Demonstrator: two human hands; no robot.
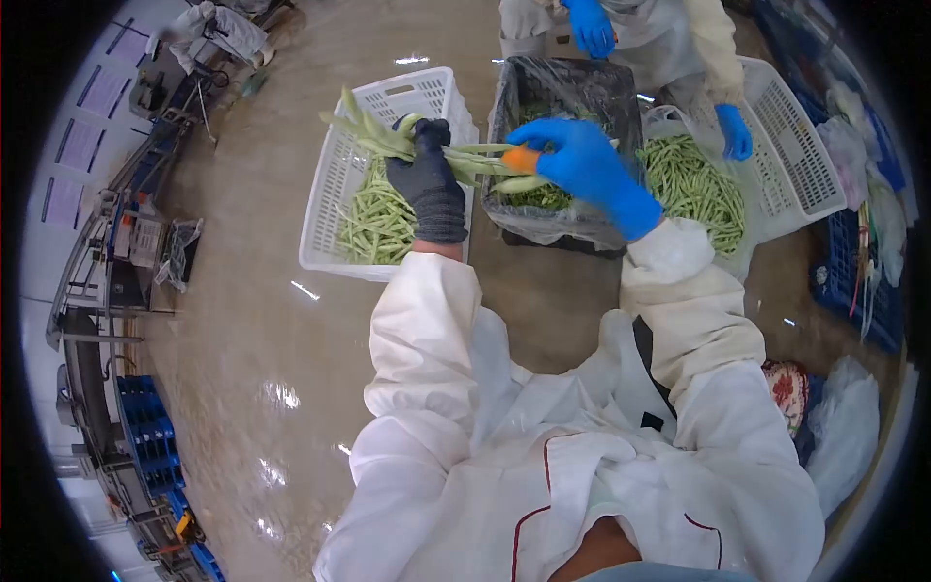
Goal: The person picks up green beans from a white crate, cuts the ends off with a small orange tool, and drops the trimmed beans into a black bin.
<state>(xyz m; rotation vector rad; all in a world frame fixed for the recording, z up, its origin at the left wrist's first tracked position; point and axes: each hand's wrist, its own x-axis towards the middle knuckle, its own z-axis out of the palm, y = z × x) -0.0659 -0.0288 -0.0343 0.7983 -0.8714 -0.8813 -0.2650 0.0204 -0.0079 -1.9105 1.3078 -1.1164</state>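
My left hand [427, 179], in a dark grey glove, is closed around a bunch of long flat green beans [373, 131]. The beans stick out on both sides of the fist. My right hand [587, 170], in a blue glove, pinches a small orange tool [522, 160] against the right-hand ends of the beans. Its blade or tip, if any, is hidden. Below my left hand, a white plastic crate [325, 209] holds many green beans [376, 218]. Under my right hand, a black crate [560, 78] lined with clear plastic contains green trimmings [543, 197].
Opposite, a co-worker's blue-gloved hands [590, 27] are near a clear bag of beans [693, 184] and another white crate [800, 155]. Blue crates [853, 272] and plastic bags [849, 417] stand at right. Another person [218, 34] is at far left, near equipment along the wall. The floor [242, 369] looks wet.
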